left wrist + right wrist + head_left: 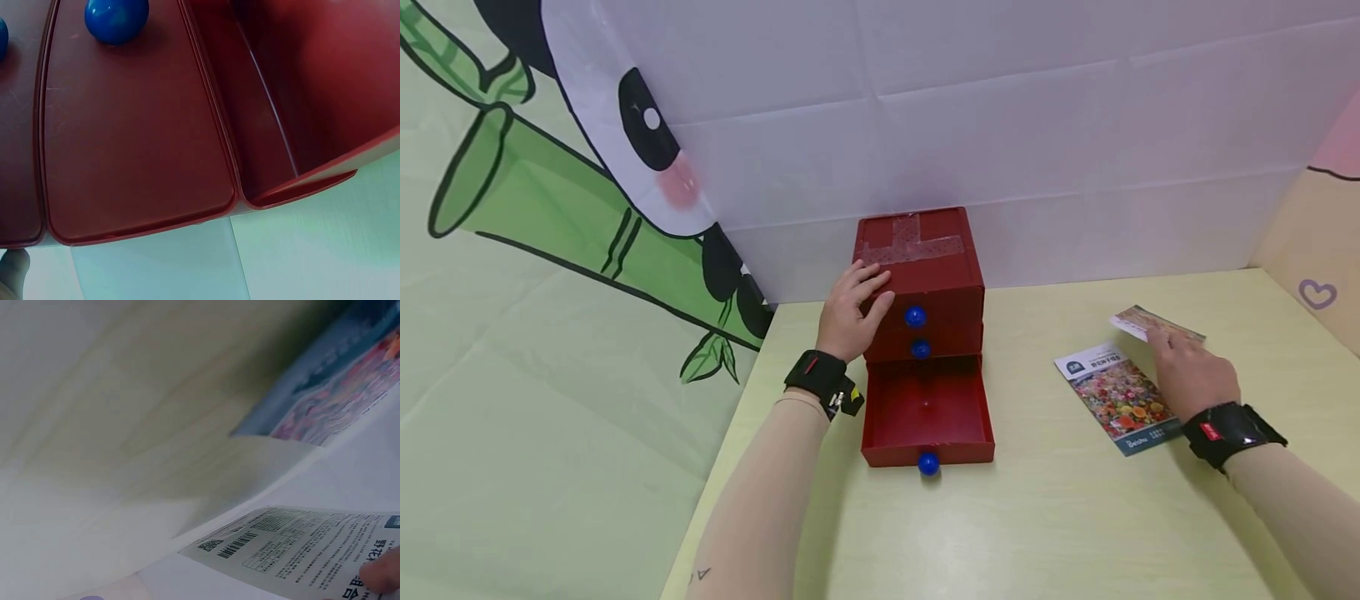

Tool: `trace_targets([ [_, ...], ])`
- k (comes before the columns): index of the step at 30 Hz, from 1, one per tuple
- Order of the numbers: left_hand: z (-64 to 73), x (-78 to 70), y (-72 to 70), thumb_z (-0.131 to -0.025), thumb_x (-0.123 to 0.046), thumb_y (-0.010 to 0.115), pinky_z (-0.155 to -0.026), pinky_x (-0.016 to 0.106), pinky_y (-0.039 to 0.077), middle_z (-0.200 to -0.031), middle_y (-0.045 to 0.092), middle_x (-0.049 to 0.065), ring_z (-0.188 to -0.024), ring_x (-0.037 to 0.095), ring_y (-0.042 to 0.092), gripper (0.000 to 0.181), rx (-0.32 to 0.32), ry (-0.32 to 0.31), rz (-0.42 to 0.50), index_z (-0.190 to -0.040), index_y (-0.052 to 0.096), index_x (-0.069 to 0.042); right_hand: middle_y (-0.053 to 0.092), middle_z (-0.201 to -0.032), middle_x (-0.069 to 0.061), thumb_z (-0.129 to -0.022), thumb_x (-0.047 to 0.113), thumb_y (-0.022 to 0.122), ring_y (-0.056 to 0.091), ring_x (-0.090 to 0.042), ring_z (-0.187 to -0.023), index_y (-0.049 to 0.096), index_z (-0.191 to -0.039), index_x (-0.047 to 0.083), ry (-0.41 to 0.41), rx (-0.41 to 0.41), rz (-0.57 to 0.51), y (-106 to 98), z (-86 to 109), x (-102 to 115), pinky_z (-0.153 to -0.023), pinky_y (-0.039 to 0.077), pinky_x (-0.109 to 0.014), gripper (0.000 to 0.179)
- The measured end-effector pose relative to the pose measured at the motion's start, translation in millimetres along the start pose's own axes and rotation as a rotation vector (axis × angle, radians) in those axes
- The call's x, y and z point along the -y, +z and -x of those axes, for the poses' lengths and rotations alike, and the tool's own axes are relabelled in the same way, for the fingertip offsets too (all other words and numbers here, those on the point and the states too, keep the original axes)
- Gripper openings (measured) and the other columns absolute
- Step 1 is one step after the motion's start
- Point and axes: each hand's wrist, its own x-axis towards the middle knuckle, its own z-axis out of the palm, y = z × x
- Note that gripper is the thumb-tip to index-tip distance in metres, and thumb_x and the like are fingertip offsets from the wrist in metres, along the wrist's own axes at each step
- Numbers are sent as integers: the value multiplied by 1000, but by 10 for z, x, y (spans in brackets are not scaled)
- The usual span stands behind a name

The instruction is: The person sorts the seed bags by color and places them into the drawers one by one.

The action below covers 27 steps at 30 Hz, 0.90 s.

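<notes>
At the upper left edge of a red drawer box (919,287), my left hand (852,312) rests with its fingers extended over the top. One fingertip (12,275) shows beside the box in the left wrist view. The box's bottom drawer (925,408) is pulled out; the two above it are closed, and each has a blue knob. On the right, my right hand (1195,375) pinches a flower seed packet (1138,321), tilted so that its printed back faces the right wrist view. A second flower seed packet (1116,396) lies picture up just left of that hand.
The pale wooden table (1037,533) carries the box and packets. A light cloth backdrop (1015,142) hangs right behind the box, and a green printed cloth (550,375) hangs along the left edge. Another patterned cloth (1322,250) stands at the right.
</notes>
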Motion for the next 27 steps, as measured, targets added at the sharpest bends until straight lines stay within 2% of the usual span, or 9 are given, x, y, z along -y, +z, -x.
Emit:
trace_targets([
  [3, 6, 0, -10, -94, -40, 55, -107, 46, 32, -137, 51, 3, -135, 15, 26, 41, -5, -3, -1, -128, 59, -18, 53, -115, -37, -68, -6, 74, 54, -52, -95, 43, -125, -5, -26, -2, -16, -51, -9, 66, -45, 49, -57, 65],
  [5, 7, -1, -16, -94, -40, 55, -107, 46, 32, -136, 51, 3, -135, 15, 26, 41, -10, 0, 1, -128, 59, -17, 54, -115, -35, -67, -7, 74, 54, -51, -97, 45, -127, -3, -52, -17, -36, -81, -15, 124, -42, 49, -54, 67],
  [10, 6, 3, -20, -93, -39, 56, -106, 47, 32, -136, 51, 3, -135, 14, 27, 41, -18, 8, 2, -128, 59, -18, 58, -109, -30, -70, -8, 69, 59, -46, -91, 50, -126, 0, -158, -102, -64, -143, -30, 293, -35, 46, -48, 59],
  [13, 8, 13, -18, -94, -38, 56, -106, 47, 33, -136, 51, 4, -135, 15, 27, 41, -21, 9, 4, -128, 59, -17, 59, -110, -29, -68, -7, 71, 59, -44, -92, 52, -124, 1, -226, -142, -79, -162, -23, 402, -35, 46, -47, 60],
  [22, 2, 3, -2, -94, -40, 55, -107, 44, 32, -136, 51, 3, -135, 14, 26, 41, -1, 1, -6, -128, 59, -18, 60, -114, -27, -65, -8, 68, 58, -42, -99, 55, -126, 7, -331, -194, -145, -182, 81, 675, -30, 41, -43, 65],
  [27, 2, -4, -5, -94, -41, 54, -106, 45, 33, -137, 50, 2, -135, 13, 25, 41, 8, -17, -5, -129, 58, -19, 61, -113, -27, -70, -2, 70, 58, -44, -98, 58, -127, 9, -399, -205, -137, -192, 124, 793, -38, 49, -45, 59],
])
